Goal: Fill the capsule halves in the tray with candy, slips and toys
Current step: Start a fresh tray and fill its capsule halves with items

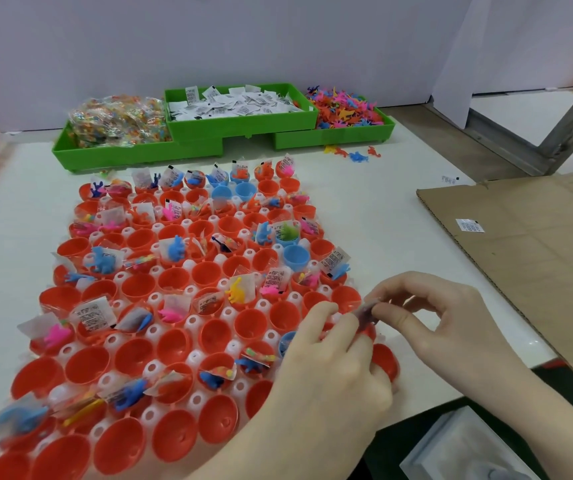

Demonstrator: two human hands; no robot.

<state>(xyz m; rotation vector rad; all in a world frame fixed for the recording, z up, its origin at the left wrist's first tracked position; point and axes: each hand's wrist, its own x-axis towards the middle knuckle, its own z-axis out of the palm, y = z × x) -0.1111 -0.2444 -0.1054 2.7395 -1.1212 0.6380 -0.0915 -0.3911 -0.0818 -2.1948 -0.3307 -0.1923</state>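
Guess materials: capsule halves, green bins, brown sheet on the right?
Capsule halves: likely thin moulded plastic, smooth and semi-glossy; light highlights show on their curved inner walls. Green bins: rigid moulded plastic, by the uniform colour, crisp rims and small feet. Brown sheet: corrugated cardboard, matte, with a fold crease and a rough cut edge.

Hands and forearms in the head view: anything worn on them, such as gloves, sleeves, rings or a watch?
Nothing worn shows. The left hand and right hand are bare, without gloves or rings, and both forearms are uncovered to the frame edge, with no sleeve, watch or wristband in view.
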